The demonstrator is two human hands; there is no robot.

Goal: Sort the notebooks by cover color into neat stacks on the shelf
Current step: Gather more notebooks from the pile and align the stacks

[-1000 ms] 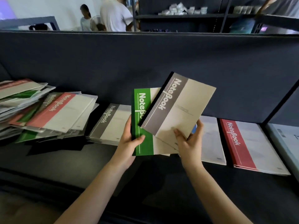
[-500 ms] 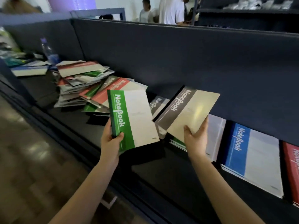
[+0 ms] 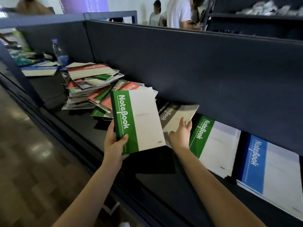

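Observation:
My left hand (image 3: 114,143) grips a green-spined notebook (image 3: 141,122) by its lower left corner and holds it tilted above the dark shelf (image 3: 164,182). My right hand (image 3: 180,134) holds a grey-spined notebook (image 3: 177,113) low over the shelf, thumb on the cover and fingers underneath it. To the right lie a green stack (image 3: 213,145) and a blue stack (image 3: 270,166). A messy pile of mixed notebooks (image 3: 91,89) sits at the left.
The dark back panel (image 3: 196,66) rises right behind the stacks. A plastic bottle (image 3: 59,53) and a blue notebook (image 3: 39,70) stand further left. People stand beyond the panel, and wooden floor lies at my lower left.
My right hand has lowered the grey notebook toward the shelf, left of the green stack. My left hand keeps the green notebook raised. The view has swung left.

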